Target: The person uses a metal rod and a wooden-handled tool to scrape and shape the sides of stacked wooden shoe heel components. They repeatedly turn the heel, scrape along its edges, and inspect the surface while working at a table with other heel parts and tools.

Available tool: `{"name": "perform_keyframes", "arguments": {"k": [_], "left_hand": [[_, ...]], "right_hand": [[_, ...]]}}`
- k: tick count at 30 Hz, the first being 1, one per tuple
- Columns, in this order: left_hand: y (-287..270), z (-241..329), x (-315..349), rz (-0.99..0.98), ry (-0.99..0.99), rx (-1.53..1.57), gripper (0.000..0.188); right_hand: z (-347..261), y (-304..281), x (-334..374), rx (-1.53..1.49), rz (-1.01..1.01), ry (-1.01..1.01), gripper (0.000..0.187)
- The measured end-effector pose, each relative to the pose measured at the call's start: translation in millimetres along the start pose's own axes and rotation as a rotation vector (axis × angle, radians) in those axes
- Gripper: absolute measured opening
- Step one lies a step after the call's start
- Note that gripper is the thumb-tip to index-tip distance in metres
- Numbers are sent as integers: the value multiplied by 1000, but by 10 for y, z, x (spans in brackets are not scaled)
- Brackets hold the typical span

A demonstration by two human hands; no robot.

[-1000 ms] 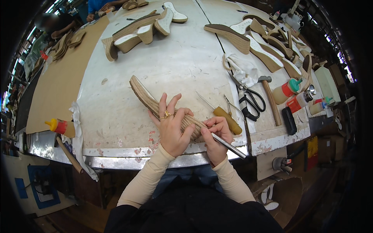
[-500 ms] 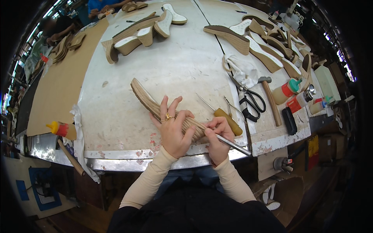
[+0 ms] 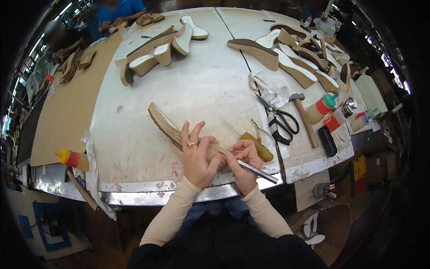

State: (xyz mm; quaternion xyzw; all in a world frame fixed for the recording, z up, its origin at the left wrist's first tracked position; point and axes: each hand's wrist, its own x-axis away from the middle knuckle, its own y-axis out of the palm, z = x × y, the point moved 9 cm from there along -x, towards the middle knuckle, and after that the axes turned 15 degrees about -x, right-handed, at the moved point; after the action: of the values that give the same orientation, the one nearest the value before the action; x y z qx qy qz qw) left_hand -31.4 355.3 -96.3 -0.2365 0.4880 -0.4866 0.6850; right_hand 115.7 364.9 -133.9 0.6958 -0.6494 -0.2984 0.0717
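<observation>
A tan rope-wrapped wedge shoe sole (image 3: 164, 123) lies slantwise at the table's near edge, its toe end pointing to the far left. My left hand (image 3: 197, 163) is wrapped over its middle, with some fingers raised and a ring on one. My right hand (image 3: 245, 168) pinches a slim silver metal rod (image 3: 260, 173) against the sole's near right end. Fingers hide the rod's working tip. Just beyond my right hand rest a wooden-handled awl (image 3: 259, 148) and a small metal hand tool (image 3: 256, 127).
Black-handled scissors (image 3: 286, 124), a hammer (image 3: 307, 122), a white cloth (image 3: 274, 92) and glue bottles (image 3: 320, 107) stand or lie to the right. Wedge soles are heaped at the far right (image 3: 298, 74) and far left (image 3: 143, 63). A yellow-capped bottle (image 3: 74, 160) lies at left. Co-workers sit beyond.
The view has shifted slightly, so the table's things appear a little to the left. My hands keep their hold on the sole and rod, with only small finger movement.
</observation>
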Motion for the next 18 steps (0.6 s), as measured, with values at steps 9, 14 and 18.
{"name": "perform_keyframes", "arguments": {"k": [9,14,18], "left_hand": [[20,-34,-7,15,-19,112,14],[43,-25,-1,-9,-51,17,11],[26,-23,-2,-9,-40,-4,11]], "right_hand": [[-53,22,31,201,70,-190,21],[8,22,16,153,10,-143,21],[34,-29,1,85,23,-44,21]]}}
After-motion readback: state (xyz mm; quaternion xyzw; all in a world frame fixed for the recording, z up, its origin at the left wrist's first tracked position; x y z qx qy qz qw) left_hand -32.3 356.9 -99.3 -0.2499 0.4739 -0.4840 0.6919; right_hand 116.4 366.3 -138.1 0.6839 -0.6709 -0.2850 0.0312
